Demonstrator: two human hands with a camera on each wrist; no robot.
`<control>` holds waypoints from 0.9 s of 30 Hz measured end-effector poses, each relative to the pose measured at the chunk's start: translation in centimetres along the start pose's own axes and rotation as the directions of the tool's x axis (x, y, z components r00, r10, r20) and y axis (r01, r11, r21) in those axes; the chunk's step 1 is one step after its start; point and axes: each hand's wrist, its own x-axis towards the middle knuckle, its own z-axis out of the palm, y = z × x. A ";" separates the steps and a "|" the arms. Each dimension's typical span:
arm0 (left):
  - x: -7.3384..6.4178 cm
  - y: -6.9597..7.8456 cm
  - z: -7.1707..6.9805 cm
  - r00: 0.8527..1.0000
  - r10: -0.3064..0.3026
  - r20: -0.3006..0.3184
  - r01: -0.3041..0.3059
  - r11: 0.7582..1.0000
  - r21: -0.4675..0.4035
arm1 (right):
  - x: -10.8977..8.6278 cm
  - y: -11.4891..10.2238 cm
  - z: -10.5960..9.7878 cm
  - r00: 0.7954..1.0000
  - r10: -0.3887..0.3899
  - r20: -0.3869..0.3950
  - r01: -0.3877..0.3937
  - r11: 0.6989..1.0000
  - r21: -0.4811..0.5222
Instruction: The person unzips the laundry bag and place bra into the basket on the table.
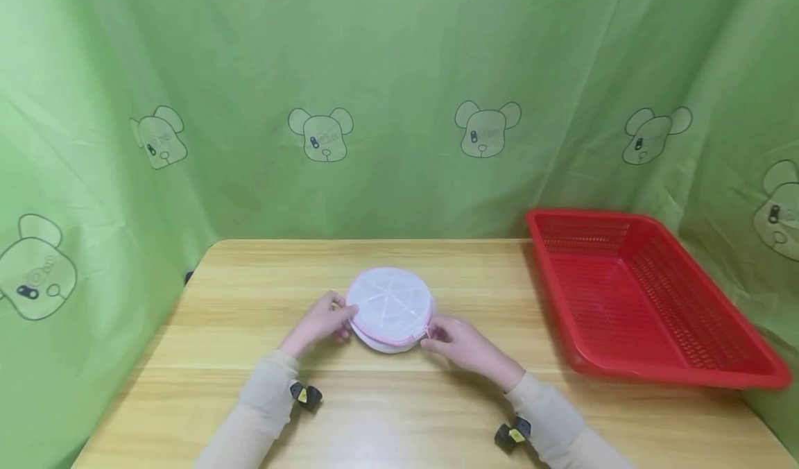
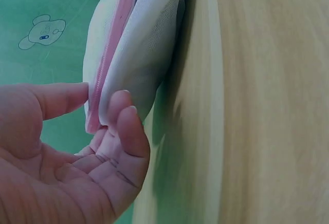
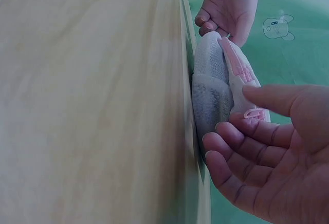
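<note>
A round white mesh laundry bag (image 1: 390,302) with a pink zipper (image 2: 105,62) around its rim lies on the wooden table. At its left edge my left hand (image 1: 321,321) pinches the rim, thumb on top and fingers curled beneath. My right hand (image 1: 467,345) is at the near right edge, where thumb and index finger grip the bag beside the pink zipper pull (image 3: 254,113). The other fingers of that hand curl loosely along the bag's side. In the right wrist view, a white strap crosses the mesh, and the left hand shows at the far end.
A large red plastic basket (image 1: 562,302) with slatted walls stands on the right side of the table (image 1: 262,268). Green curtains (image 1: 399,46) printed with bear heads hang behind and on both sides. Each wrist carries a small black camera.
</note>
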 end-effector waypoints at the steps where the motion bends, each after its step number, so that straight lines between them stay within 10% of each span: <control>1: 0.0 0.0 0.1 1.000 0.000 0.001 0.000 1.000 -0.010 | 0.0 0.0 0.0 1.000 0.008 0.002 -0.008 1.000 0.002; 27: 0.9 -1.2 0.5 1.000 0.012 0.026 -0.010 0.995 -0.097 | 0.2 0.4 -0.2 0.994 -0.058 0.088 0.056 0.998 0.028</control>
